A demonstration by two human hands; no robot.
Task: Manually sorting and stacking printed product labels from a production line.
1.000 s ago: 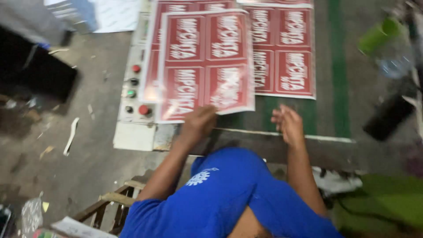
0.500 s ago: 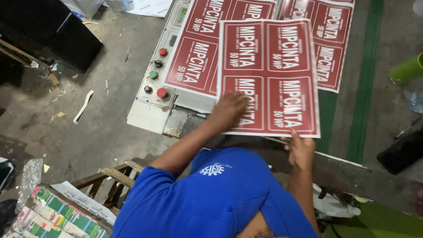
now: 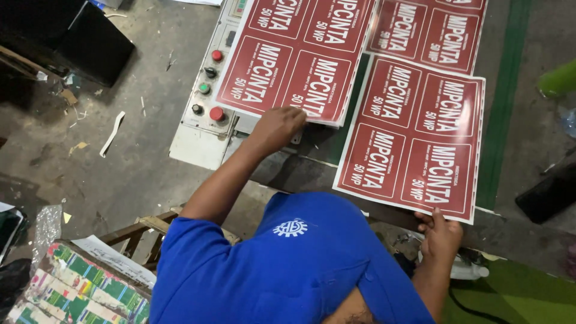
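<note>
Two red printed sheets lie side by side on a machine bed, each bearing several white-lettered labels. My left hand [image 3: 279, 126] is curled on the near edge of the left red sheet [image 3: 294, 54], which partly overhangs a control panel. My right hand [image 3: 441, 234] grips the near right corner of the right red sheet [image 3: 414, 138], thumb on top. That sheet lies at a slight tilt across the dark bed. More red sheets [image 3: 432, 30] lie beyond it. My blue shirt [image 3: 282, 270] fills the bottom of the view.
A pale control panel [image 3: 207, 102] with red, green and black buttons sits left of the sheets. A green stripe [image 3: 504, 108] runs along the bed. A stack of colourful printed sheets [image 3: 78, 288] and a wooden frame [image 3: 141, 228] stand at lower left. A black object [image 3: 549, 195] lies right.
The sheet in my right hand has slid right, off the left stack, and now lies beside it. My left hand stays on the left sheet's near edge. The view has shifted.
</note>
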